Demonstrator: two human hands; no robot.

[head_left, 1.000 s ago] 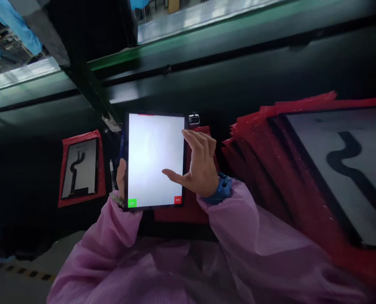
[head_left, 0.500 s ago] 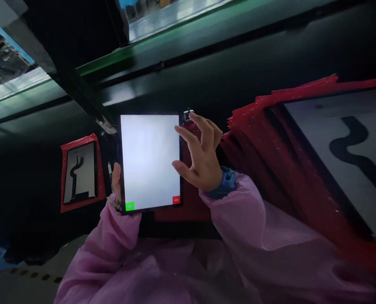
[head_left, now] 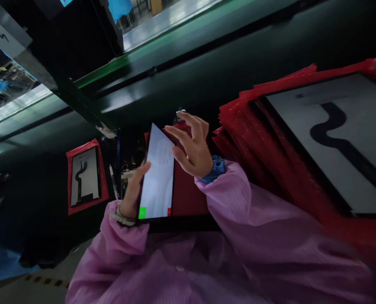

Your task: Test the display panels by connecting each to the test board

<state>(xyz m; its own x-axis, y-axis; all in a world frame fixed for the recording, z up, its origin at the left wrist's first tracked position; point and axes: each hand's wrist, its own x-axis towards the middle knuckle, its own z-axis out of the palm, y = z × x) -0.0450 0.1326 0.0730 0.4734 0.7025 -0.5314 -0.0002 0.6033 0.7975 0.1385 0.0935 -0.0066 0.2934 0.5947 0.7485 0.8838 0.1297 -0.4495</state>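
Observation:
My left hand (head_left: 134, 190) grips a lit display panel (head_left: 158, 177) by its left edge, thumb on the front and the other fingers hidden behind. The panel is tilted sharply, its white screen showing a green square at the lower left and a red one at the lower right. Close to the panel's right edge is my right hand (head_left: 192, 145), its fingers spread and bent, with nothing held; whether a fingertip touches the edge I cannot tell. Beneath lies a dark red pad (head_left: 189, 196) on the bench.
To the right, a stack of red foam sheets (head_left: 238, 114) carries a large panel (head_left: 365, 126) with a black flex cable. On the left, a smaller panel (head_left: 91, 177) rests on a red sheet. A white pen (head_left: 113, 182) lies near my left hand. A blue sleeve (head_left: 1, 253) shows at far left.
The display panel has turned from facing me nearly flat to a steep slant, its left edge swung inward with my left hand. My right hand stays spread beside it. The view has shifted slightly.

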